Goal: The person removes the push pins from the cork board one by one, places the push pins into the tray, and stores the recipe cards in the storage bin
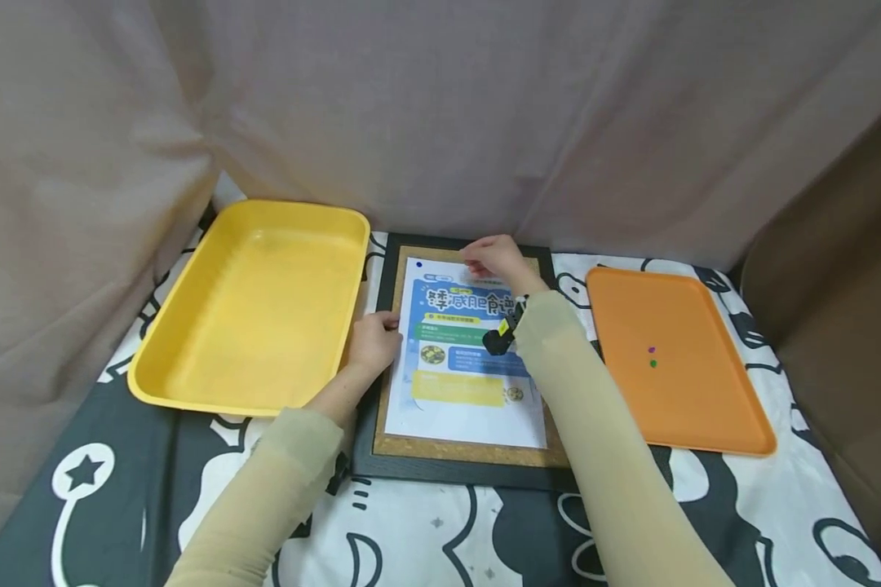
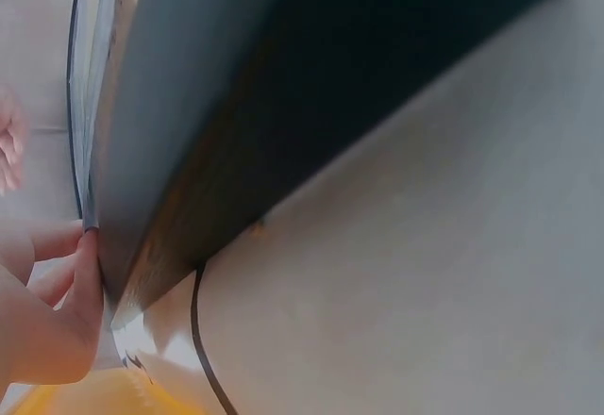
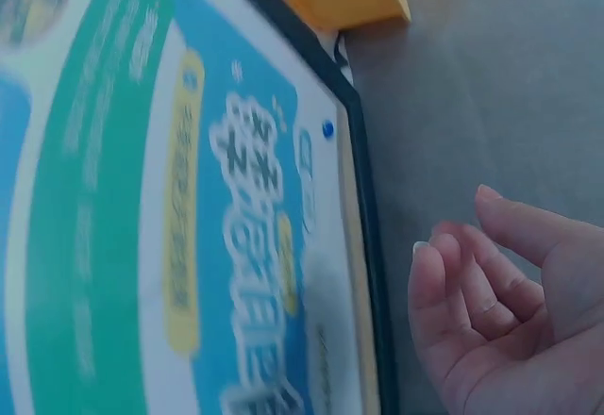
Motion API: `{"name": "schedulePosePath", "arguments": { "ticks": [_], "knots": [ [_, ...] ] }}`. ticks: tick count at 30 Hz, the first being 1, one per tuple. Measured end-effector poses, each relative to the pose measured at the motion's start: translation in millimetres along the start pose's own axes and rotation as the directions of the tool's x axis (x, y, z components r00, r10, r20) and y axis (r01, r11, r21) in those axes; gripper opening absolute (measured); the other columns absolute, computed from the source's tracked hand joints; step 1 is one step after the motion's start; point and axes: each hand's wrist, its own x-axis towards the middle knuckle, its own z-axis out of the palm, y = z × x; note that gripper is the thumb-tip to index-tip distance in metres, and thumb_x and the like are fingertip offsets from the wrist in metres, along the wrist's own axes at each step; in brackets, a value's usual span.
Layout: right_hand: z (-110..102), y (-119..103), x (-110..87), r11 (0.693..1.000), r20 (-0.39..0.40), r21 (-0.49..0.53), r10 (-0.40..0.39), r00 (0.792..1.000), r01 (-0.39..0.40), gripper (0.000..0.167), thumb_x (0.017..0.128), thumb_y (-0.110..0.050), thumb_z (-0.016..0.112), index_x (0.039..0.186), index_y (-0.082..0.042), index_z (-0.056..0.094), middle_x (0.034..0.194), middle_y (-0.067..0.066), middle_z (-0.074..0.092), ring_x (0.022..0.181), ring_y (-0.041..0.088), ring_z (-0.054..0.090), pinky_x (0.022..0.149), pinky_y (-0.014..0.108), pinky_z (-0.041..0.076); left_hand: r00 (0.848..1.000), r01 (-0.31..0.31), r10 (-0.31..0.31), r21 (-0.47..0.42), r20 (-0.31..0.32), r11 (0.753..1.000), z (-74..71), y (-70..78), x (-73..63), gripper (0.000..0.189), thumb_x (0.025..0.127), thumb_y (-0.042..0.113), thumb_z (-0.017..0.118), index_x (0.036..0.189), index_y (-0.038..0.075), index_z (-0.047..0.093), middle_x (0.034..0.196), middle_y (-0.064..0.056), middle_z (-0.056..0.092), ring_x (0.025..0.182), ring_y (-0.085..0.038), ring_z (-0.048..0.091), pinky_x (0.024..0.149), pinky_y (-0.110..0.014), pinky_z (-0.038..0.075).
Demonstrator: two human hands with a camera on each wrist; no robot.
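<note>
A black-framed cork board (image 1: 470, 471) lies on the cloth with a printed paper (image 1: 464, 420) on it. A blue push pin (image 1: 419, 264) sits at the paper's upper left corner. My left hand (image 1: 370, 341) is at the board's left side, thumb and finger (image 2: 87, 264) close together near the paper's left edge; whether they pinch it is unclear. Over the paper's upper right part hovers my right hand (image 1: 498, 258). In the right wrist view its fingers (image 3: 477, 283) curl loosely, thumb apart, with nothing visible between them. The paper's upper right corner is hidden behind this hand.
On the left stands a deep yellow tray (image 1: 141, 390), its rim close to my left forearm. A shallow orange tray (image 1: 693, 383) to the right carries a purple pin (image 1: 651, 350) and a green pin (image 1: 653, 364). Behind the board hangs a grey curtain (image 1: 426, 122).
</note>
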Motion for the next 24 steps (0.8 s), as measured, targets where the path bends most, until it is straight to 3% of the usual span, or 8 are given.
{"name": "schedulePosePath", "arguments": {
  "ticks": [2,9,13,17,24],
  "knots": [
    [9,0,1.8,1.000,0.003,0.008,-0.022,1.000,0.022,0.028,0.090,-0.021,0.061,0.111,-0.003,0.064,0.096,0.008,0.061,0.079,0.016,0.059,0.085,0.033,0.053,1.000,0.010,-0.010,-0.002,0.005,1.000,0.7,0.6,-1.0,0.032,0.085,0.000,0.056,0.116,-0.003,0.063,0.107,-0.017,0.066,0.099,-0.026,0.061,0.086,-0.037,0.052],
    [36,2,13.4,0.999,0.000,0.029,-0.037,0.999,0.037,0.028,0.090,-0.018,0.060,0.111,0.000,0.064,0.086,0.006,0.061,0.061,0.009,0.056,0.059,0.018,0.050,1.000,-0.005,0.005,0.025,-0.010,1.000,0.2,1.8,-5.0,0.032,0.084,0.000,0.056,0.115,-0.003,0.064,0.105,-0.017,0.067,0.098,-0.026,0.062,0.085,-0.036,0.052],
    [47,5,19.1,0.997,0.009,0.061,-0.038,0.999,0.038,0.030,0.089,-0.019,0.063,0.112,0.000,0.064,0.081,0.004,0.060,0.062,0.009,0.056,0.058,0.018,0.051,0.999,-0.010,0.011,0.030,-0.034,1.000,-1.4,1.8,-7.4,0.031,0.083,-0.001,0.056,0.113,-0.004,0.065,0.102,-0.017,0.068,0.096,-0.026,0.063,0.084,-0.036,0.052],
    [55,10,21.3,0.997,0.016,0.076,-0.017,1.000,0.016,0.029,0.088,-0.017,0.063,0.111,0.001,0.064,0.079,0.003,0.060,0.063,0.009,0.057,0.058,0.018,0.052,1.000,-0.005,0.005,0.026,-0.015,1.000,-0.5,1.6,-10.7,0.031,0.084,-0.001,0.056,0.114,-0.004,0.064,0.103,-0.017,0.068,0.096,-0.025,0.063,0.083,-0.035,0.053],
    [65,10,21.5,0.997,0.036,-0.037,-0.063,0.997,0.064,0.029,0.087,-0.015,0.063,0.110,0.002,0.064,0.072,0.000,0.057,0.058,0.007,0.053,0.053,0.017,0.047,1.000,-0.011,0.012,0.024,-0.028,1.000,1.1,4.9,-17.6,0.030,0.084,-0.001,0.057,0.113,-0.004,0.064,0.103,-0.017,0.068,0.095,-0.025,0.063,0.082,-0.035,0.054]
  ]
}}
